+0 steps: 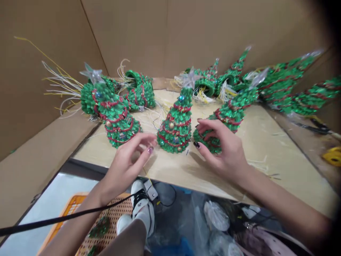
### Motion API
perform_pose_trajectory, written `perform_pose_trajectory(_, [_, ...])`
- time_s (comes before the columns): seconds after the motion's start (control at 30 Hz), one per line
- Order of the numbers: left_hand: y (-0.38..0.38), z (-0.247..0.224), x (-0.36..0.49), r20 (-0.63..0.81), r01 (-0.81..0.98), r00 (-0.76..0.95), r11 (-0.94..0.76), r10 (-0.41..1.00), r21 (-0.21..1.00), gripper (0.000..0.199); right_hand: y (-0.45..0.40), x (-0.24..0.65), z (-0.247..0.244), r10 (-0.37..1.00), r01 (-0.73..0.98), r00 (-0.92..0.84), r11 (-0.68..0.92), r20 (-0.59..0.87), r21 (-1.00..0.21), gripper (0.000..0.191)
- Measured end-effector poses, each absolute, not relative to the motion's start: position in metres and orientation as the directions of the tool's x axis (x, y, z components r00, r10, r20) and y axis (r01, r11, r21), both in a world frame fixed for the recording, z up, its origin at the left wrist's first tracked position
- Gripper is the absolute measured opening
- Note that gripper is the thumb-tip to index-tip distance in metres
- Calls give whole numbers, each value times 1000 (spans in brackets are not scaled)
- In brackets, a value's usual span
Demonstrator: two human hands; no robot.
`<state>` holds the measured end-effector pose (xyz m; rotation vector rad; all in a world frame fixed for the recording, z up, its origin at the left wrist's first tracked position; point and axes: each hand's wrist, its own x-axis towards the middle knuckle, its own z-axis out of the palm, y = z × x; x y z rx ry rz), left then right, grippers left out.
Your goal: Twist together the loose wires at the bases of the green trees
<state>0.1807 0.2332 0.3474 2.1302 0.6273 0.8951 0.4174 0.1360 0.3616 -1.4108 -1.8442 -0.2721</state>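
A small green Christmas tree ornament (176, 124) with red garland and a clear star on top stands upright between my two hands. My left hand (130, 160) is beside its lower left, fingers curved and apart, with nothing in them. On the other side my right hand (222, 145) is also open, thumb and fingers spread, in front of another tree (231, 110) that it partly hides. Whether its fingertips touch that tree I cannot tell. A third starred tree (114, 110) leans a little behind my left hand.
More trees lie at the back, one hollow base (138, 89) trailing white and yellow wires. Larger trees (285, 81) lie at the right, near a yellow roll (333, 156). Cardboard walls surround the wooden table (255, 135). Below is an orange basket (71, 206); a black cable (66, 215) crosses the foreground.
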Motion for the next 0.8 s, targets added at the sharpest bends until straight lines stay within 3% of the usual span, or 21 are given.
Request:
perform_pose_trajectory(0.13, [234,340,204,558,80,554,-706,619,704,35,134,415,353,718,911,-132,360,683,-202,53])
perform_pose_trajectory(0.33, [239,331,217,466,149,652,-704,598,694,56,135,410,349,727,870,-79,385,682,-309,54])
perform_pose_trajectory(0.5, [242,326,215,396,104,724,-656,565,747,58,133,406,347,711,892,-166,404,684,-203,35])
perform_pose_trajectory(0.63, [243,327,214,391,64,722,-617,571,784,54,133,406,343,759,901,-293,423,581,-98,34])
perform_pose_trajectory(0.8, [242,331,212,408,59,721,-636,560,769,49,137,409,341,757,925,-257,373,601,-74,27])
